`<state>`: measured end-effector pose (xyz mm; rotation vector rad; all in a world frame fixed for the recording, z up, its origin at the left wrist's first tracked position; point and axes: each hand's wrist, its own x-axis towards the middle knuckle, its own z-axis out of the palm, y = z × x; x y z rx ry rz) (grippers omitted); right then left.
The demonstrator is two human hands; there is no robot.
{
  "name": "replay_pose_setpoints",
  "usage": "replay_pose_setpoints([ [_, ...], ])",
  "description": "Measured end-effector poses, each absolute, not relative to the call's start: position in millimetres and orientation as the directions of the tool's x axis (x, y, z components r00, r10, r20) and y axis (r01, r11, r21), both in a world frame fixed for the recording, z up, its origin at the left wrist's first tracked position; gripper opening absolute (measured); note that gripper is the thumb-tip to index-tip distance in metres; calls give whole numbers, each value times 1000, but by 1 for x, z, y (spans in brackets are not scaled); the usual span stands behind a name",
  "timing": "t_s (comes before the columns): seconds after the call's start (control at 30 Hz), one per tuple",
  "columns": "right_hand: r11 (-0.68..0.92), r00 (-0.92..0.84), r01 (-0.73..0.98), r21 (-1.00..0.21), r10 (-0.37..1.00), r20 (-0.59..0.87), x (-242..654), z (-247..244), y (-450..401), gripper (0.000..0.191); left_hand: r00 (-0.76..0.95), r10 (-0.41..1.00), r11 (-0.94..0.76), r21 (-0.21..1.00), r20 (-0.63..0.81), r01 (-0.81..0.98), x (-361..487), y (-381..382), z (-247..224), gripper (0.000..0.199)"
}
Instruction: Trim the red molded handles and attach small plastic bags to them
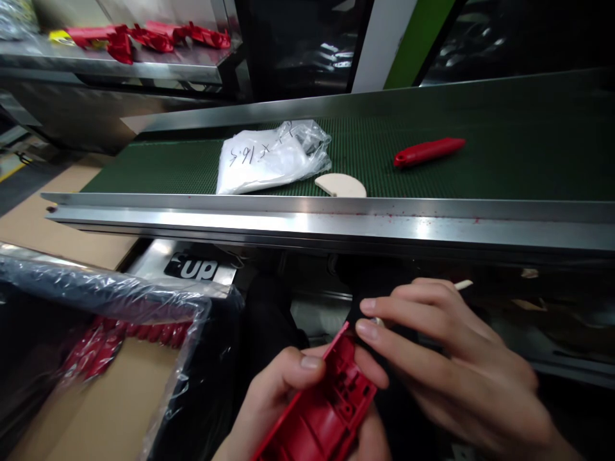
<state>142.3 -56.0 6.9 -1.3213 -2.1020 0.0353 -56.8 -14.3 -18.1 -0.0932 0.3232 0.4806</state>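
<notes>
My left hand (283, 400) grips a red plastic moulded part (327, 403) low in the view, its ribbed hollow side facing up. My right hand (446, 358) pinches at the part's top edge with thumb and forefinger, and a thin pale stick (464, 285) pokes out behind its fingers. Whether a small tool sits between those fingertips is unclear. Above the hands runs a green conveyor belt (480, 173) carrying another red plastic part (427, 152).
On the belt lie a clear plastic bag (271, 157) with handwriting and a pale half-disc (341, 186). The belt's steel rail (307, 221) fronts it. A plastic-lined cardboard box (96, 358) with several red parts stands at left. More red parts (144, 35) lie on a far steel shelf.
</notes>
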Motion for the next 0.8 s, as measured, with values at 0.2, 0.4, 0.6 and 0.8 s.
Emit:
replay_pose_setpoints([
  [0.2, 470, -194, 810, -351, 779, 596, 147, 9, -52, 38, 904, 333, 943, 93, -268, -320, -55, -16, -14, 36],
  [0.4, 410, -21, 763, -499, 788, 615, 153, 5, -56, 50, 928, 336, 941, 93, -160, -324, -55, -16, -21, 44],
  [0.6, 295, 81, 768, -569, 836, 543, 133, 12, -65, 36, 935, 324, 946, 32, -148, -322, -55, 1, -15, 49],
  [0.8, 183, 172, 746, -640, 876, 451, 116, 17, -63, 28, 879, 413, 907, 194, -238, -374, -48, 7, -17, 47],
])
